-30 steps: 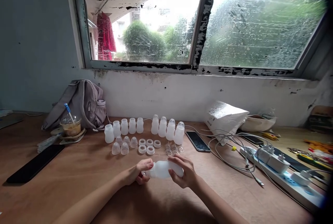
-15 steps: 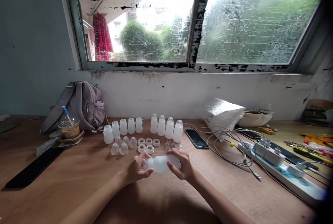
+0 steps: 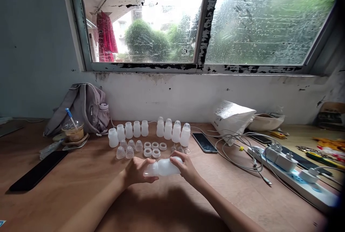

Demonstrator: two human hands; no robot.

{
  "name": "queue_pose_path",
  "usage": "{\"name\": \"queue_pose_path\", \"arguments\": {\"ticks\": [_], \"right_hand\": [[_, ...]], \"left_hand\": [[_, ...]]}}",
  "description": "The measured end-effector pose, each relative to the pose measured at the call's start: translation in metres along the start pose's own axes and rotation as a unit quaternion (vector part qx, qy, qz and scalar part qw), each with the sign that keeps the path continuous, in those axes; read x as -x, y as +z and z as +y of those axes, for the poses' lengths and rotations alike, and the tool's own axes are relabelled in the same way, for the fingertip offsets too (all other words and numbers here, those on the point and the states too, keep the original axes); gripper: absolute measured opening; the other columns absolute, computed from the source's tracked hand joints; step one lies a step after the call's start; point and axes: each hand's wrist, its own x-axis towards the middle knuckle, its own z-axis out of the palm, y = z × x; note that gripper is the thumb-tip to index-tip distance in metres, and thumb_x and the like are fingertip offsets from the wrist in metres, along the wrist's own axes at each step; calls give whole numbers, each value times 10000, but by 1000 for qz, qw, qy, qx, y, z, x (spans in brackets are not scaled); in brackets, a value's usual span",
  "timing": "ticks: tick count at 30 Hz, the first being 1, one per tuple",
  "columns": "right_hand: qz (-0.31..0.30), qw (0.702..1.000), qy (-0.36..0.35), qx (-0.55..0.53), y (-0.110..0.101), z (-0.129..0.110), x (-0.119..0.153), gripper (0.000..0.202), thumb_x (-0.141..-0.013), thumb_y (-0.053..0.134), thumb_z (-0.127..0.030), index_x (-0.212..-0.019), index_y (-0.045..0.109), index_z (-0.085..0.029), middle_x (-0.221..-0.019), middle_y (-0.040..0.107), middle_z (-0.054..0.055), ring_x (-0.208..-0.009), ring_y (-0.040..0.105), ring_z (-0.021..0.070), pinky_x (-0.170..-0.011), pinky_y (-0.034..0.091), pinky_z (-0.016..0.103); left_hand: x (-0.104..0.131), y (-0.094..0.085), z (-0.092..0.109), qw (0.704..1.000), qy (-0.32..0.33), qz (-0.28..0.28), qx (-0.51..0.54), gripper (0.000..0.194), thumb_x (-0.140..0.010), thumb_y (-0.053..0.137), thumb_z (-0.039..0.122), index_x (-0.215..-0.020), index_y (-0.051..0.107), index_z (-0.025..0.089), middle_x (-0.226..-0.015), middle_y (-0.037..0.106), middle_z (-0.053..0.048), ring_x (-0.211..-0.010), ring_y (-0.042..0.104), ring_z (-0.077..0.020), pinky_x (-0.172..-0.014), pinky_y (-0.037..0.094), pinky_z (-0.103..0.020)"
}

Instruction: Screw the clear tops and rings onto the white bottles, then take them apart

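A frosted baby bottle (image 3: 165, 167) lies sideways in the air above the table, held at both ends. My left hand (image 3: 138, 170) is closed round its clear cap end; my right hand (image 3: 184, 166) grips the base. Behind it stand clear dome caps (image 3: 129, 152), white collar rings (image 3: 155, 153) and small clear rings (image 3: 186, 151). Farther back is a row of open bottles without caps (image 3: 129, 130). To their right, several capped bottles (image 3: 176, 131) stand upright.
On the left are a black flat slab (image 3: 37, 172), an iced drink cup (image 3: 73, 131) and a grey backpack (image 3: 83, 110). To the right lie a phone (image 3: 204, 142), tangled cables (image 3: 242, 153), a power strip (image 3: 296, 178) and a white bag (image 3: 233, 117).
Both hands have shifted slightly left with the bottle, and its base end has tipped up a little. My right hand has turned its grip around the base.
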Motion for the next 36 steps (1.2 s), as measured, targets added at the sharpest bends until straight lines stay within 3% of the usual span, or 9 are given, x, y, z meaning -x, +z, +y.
{"name": "queue_pose_path", "arguments": {"ticks": [6,10,14,18,23,27,32,36], "right_hand": [[-26,985,135,-101,4,3,-3,270,-729,470,-410,-610,475,-168,-530,395,-38,-384,386,70,-252,204,152],[-42,968,195,-151,6,5,-5,275,-723,471,-414,-590,426,-178,-453,341,-66,-306,282,40,-246,131,146],[-37,967,201,-151,5,6,-6,264,-708,494,-414,-602,451,-176,-449,360,-64,-306,277,36,-256,129,145],[20,968,209,-140,-11,13,-13,238,-689,508,-408,-646,492,-174,-451,381,-61,-311,299,38,-273,152,144],[99,955,229,-162,-34,26,-22,280,-703,482,-444,-754,518,-171,-424,383,-64,-294,283,38,-300,155,152],[85,964,215,-135,-30,28,-22,292,-701,495,-463,-752,528,-177,-456,405,-55,-315,301,38,-301,179,152],[65,978,187,-74,-19,26,-17,300,-707,495,-469,-716,546,-174,-502,428,-37,-366,368,58,-293,231,150],[70,981,173,-56,-19,28,-16,320,-722,474,-485,-743,558,-177,-536,450,-29,-387,389,64,-294,257,152]], "left_hand": [[-1,-3,-1,986,110,112,-48,407,-675,602,448,-955,499,171,-650,650,-15,-499,604,-140,-441,436,-217],[-1,-5,-2,984,134,101,-68,425,-686,603,449,-980,487,166,-619,635,2,-504,601,-137,-482,458,-228],[0,-4,-2,986,129,87,-55,408,-697,586,443,-984,489,171,-602,626,4,-478,585,-128,-453,438,-220],[5,-6,-6,991,88,96,-32,404,-688,574,460,-964,493,177,-579,616,10,-440,567,-109,-439,423,-203],[14,-8,-27,995,-17,61,-82,457,-709,554,504,-1003,439,174,-560,574,30,-450,557,-113,-462,416,-204],[13,-7,-38,990,-85,36,-110,470,-690,522,583,-928,472,181,-525,549,41,-440,556,-129,-428,370,-199],[10,-10,-34,987,-108,-48,-108,458,-707,478,609,-902,529,198,-637,629,6,-538,601,-160,-489,395,-225],[8,-14,-30,981,-126,-77,-124,437,-728,460,597,-901,540,204,-759,656,-12,-646,624,-194,-529,407,-244]]}}
